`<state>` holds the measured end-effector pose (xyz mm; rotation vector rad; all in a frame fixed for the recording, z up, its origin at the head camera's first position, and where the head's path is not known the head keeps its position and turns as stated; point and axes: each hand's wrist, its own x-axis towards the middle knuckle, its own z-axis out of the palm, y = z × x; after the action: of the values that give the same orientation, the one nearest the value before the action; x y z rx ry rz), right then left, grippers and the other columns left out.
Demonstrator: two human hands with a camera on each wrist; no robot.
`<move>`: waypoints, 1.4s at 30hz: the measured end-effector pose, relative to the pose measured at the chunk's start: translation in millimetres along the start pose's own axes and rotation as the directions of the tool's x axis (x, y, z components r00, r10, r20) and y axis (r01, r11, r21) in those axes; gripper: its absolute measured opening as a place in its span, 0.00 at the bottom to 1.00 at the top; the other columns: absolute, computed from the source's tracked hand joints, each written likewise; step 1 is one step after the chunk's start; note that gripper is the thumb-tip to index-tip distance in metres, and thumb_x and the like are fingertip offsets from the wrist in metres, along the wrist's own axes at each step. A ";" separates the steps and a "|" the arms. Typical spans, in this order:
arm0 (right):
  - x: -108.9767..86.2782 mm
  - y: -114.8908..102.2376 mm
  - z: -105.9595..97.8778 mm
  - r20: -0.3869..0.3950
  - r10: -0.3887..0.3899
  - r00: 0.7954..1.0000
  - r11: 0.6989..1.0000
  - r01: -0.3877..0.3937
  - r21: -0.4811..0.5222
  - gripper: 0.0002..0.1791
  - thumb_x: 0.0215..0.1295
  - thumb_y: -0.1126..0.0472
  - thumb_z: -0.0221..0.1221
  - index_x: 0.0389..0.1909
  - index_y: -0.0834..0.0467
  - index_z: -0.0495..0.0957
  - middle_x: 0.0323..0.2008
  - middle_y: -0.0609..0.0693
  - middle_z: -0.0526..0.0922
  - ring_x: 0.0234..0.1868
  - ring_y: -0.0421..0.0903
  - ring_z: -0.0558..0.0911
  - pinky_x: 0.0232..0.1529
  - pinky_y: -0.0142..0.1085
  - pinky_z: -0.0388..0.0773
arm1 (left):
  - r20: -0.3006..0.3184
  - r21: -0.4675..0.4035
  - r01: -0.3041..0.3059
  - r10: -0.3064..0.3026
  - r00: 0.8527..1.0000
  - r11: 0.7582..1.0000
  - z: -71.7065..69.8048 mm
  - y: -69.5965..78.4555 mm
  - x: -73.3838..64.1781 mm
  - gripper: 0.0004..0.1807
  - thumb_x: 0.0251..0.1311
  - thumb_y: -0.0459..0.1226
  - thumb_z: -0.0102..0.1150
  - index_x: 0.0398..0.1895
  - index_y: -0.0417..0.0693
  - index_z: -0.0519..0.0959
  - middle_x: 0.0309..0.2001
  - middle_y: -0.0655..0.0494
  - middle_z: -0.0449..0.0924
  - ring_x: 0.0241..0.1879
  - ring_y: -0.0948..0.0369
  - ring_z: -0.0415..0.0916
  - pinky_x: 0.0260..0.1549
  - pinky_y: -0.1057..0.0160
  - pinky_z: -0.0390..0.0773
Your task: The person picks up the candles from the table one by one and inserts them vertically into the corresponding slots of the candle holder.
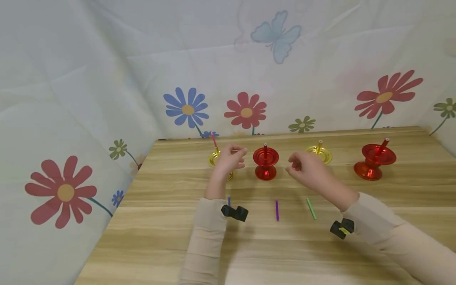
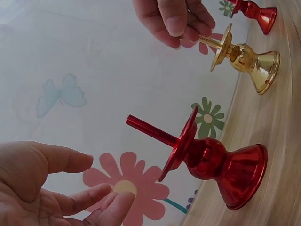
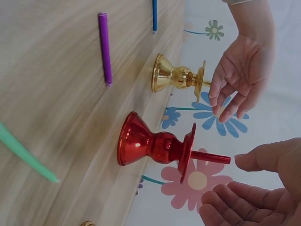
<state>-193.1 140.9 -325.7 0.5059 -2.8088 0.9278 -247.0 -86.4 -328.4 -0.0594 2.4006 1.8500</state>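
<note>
My left hand (image 1: pixel 230 160) hovers with nothing in it, thumb and fingers apart, in front of the left gold candle holder (image 1: pixel 212 159) and partly hiding it. A thin pink candle (image 1: pixel 213 140) stands in that holder's tube. Between my hands is a red candle holder (image 1: pixel 265 173), its tube without a candle in the left wrist view. My right hand (image 1: pixel 308 168) is raised in front of the second gold holder (image 1: pixel 324 155). In the right wrist view its thumb and loosely bent fingers (image 3: pixel 254 200) hold nothing, close by the red holder's tube (image 3: pixel 211 157).
Thin candles lie on the wooden table (image 1: pixel 160 237): purple (image 1: pixel 277 210), green (image 1: pixel 311 209), and blue (image 1: pixel 229 201), partly behind the left wrist camera. Another red holder (image 1: pixel 368 171) stands at the right. A flowered cloth (image 1: pixel 206 67) hangs behind the table.
</note>
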 end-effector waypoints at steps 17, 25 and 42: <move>-28.2 28.4 4.1 0.045 -0.002 0.999 0.998 0.005 -0.061 0.10 0.54 0.66 0.65 0.32 0.69 0.77 0.22 0.51 0.76 0.24 0.44 0.74 0.25 0.34 0.73 | 0.017 -0.070 0.058 -0.057 0.998 0.996 22.2 -10.7 17.4 0.21 0.66 0.38 0.54 0.57 0.33 0.66 0.55 0.37 0.71 0.51 0.44 0.74 0.49 0.52 0.80; -39.4 35.0 8.0 0.137 0.065 0.988 0.995 -0.053 -0.090 0.12 0.54 0.63 0.64 0.31 0.68 0.77 0.22 0.51 0.76 0.24 0.43 0.74 0.24 0.36 0.74 | 0.002 -0.142 0.070 -0.071 0.998 0.987 32.1 -19.8 24.9 0.19 0.67 0.33 0.50 0.57 0.31 0.66 0.53 0.36 0.70 0.46 0.48 0.75 0.54 0.49 0.77; -53.4 48.4 22.4 0.149 0.089 0.985 0.993 -0.076 -0.090 0.09 0.49 0.64 0.65 0.22 0.62 0.73 0.19 0.48 0.73 0.20 0.42 0.70 0.20 0.33 0.67 | 0.046 -0.129 0.082 -0.076 0.996 0.988 32.8 -26.3 27.0 0.18 0.65 0.27 0.47 0.57 0.28 0.67 0.38 0.48 0.71 0.26 0.64 0.75 0.49 0.55 0.81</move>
<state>-161.1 178.4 -382.8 0.4713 -3.0128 0.8139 -269.1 -60.4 -364.9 -0.1248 2.2145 1.9504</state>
